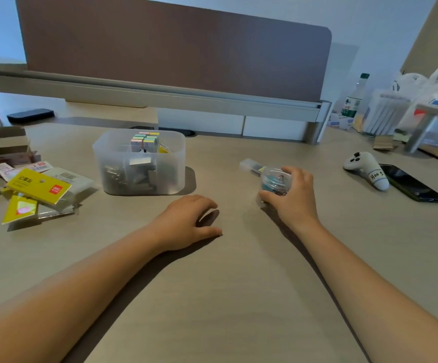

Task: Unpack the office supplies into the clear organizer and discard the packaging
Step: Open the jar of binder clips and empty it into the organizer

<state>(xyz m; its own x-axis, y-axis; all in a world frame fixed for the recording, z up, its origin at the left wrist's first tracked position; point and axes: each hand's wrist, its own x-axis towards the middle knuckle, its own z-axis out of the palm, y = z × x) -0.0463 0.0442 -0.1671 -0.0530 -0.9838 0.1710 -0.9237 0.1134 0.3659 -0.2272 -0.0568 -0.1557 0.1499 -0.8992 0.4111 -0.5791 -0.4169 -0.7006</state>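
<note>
Worktop [239, 297], tan. Clear organizer [139, 163], far left of centre: sticky-note pads and metal clips inside. Emptied packaging [38, 186], yellow and clear, heaped at left edge. Small clear tub [275, 182] of clips, right of centre, grasped by right hand [295, 197]; a clear slim case just beyond it. Left hand [189, 221]: grip released, fingers curled, resting on worktop. Controller and phone far right.

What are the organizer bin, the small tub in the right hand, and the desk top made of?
Organizer bin: frosted translucent plastic; contents show through blurred.
Small tub in the right hand: clear glossy plastic; contents and highlights visible.
Desk top: matte, faint wood grain; probably laminate, could be veneer.
</note>
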